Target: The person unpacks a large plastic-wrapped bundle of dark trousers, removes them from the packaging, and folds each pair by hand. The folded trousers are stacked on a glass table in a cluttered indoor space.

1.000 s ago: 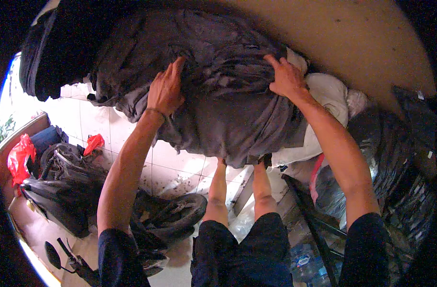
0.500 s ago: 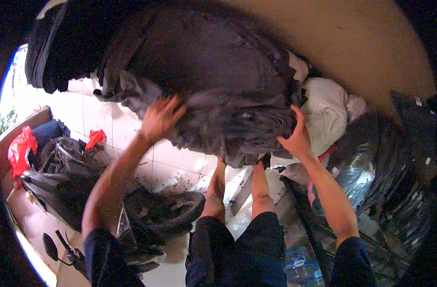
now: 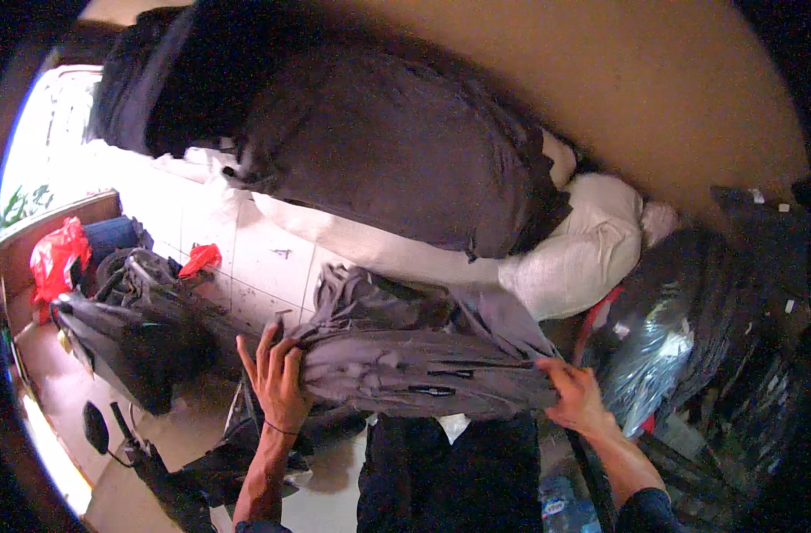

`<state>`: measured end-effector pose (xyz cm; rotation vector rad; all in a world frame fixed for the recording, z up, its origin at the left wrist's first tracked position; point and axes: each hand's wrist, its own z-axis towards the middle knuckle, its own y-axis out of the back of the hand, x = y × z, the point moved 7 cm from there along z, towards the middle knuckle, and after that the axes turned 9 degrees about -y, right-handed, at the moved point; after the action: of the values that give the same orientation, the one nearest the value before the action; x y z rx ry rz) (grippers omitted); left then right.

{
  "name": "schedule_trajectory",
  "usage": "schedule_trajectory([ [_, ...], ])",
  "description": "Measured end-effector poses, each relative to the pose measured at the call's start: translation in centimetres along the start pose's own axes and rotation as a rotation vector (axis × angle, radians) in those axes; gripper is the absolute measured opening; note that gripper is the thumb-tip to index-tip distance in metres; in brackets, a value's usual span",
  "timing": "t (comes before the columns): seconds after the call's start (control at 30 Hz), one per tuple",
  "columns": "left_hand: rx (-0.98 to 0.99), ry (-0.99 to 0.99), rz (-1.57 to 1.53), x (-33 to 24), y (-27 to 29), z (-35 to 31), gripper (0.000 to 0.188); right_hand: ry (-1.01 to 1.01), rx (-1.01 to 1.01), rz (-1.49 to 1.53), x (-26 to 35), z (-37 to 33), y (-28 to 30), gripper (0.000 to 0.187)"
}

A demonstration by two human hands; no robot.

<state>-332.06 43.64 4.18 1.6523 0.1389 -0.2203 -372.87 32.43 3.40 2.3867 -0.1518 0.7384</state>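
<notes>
A bunched dark grey garment [image 3: 423,373] is held up in front of my thighs, stretched sideways between both hands. My left hand [image 3: 281,382] grips its left end, the fingers spread along the edge and the thumb hidden by cloth. At the other end, my right hand [image 3: 579,395] is closed on the cloth, the fingertips partly out of sight. Folds hide what kind of garment it is. Beyond it, a pile of similar dark garments [image 3: 397,151] lies on long white sacks [image 3: 583,240].
Clear plastic wraps a dark bundle [image 3: 663,346] on the right. To the left are a motorcycle [image 3: 139,329], a red plastic bag [image 3: 59,258] and a mirror [image 3: 95,428]. Water bottles [image 3: 565,511] stand low right. A brown wall [image 3: 654,98] rises behind the pile.
The garment has come off the front of the pile and toward me, with both hands moving down and nearer my body. The white sack under the pile now shows.
</notes>
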Motion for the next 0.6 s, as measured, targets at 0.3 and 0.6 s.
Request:
schedule_trajectory([
  [0.3,-0.675,-0.126,-0.055,-0.7,26.4,6.8,0.039,-0.003,-0.672,0.278,13.2,-13.6,25.1,0.047],
  [0.6,-0.717,-0.138,0.08,-2.1,21.6,-2.2,0.038,0.185,-0.455,-0.239,13.7,-13.8,15.8,0.058],
])
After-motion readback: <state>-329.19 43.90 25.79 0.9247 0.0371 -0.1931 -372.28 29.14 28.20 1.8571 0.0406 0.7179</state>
